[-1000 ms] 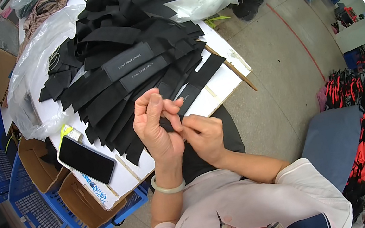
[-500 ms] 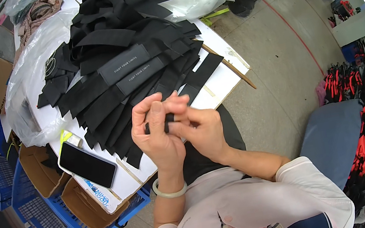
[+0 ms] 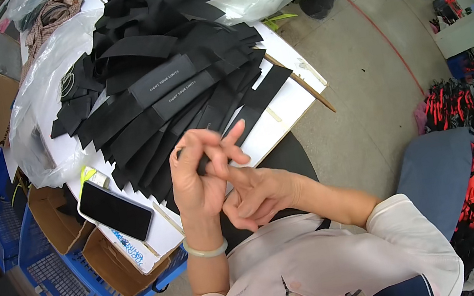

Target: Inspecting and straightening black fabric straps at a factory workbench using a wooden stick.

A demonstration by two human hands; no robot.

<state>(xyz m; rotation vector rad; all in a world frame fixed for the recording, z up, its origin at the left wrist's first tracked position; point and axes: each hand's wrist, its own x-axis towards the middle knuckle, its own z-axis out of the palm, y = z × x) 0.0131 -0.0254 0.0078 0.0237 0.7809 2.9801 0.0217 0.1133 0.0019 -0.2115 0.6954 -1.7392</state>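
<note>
My left hand (image 3: 196,177) and my right hand (image 3: 261,194) meet in front of the near table edge, touching each other. The left hand's fingers are bent, with some fingertips pointing right across the right hand. My right hand is turned with its lower fingers curled, and one finger reaches up against the left fingers. A small dark patch shows between the left fingers; whether it is a held piece or background I cannot tell. Just beyond the hands, flat black fabric straps (image 3: 125,126) lie fanned in a large pile, some bearing printed dark patches (image 3: 161,76).
A phone (image 3: 115,210) lies on the white table (image 3: 265,143) at its left corner. A wooden stick (image 3: 312,92) overhangs the right edge. Clear plastic (image 3: 36,139) drapes the left side. Cardboard boxes (image 3: 120,267) and blue crates (image 3: 54,281) stand lower left. A grey-blue padded surface (image 3: 435,176) is at right.
My right hand has turned over and dropped lower, its fingers curling under. The left hand has shifted slightly left and down. The black piece visible between the fingers earlier is now mostly hidden.
</note>
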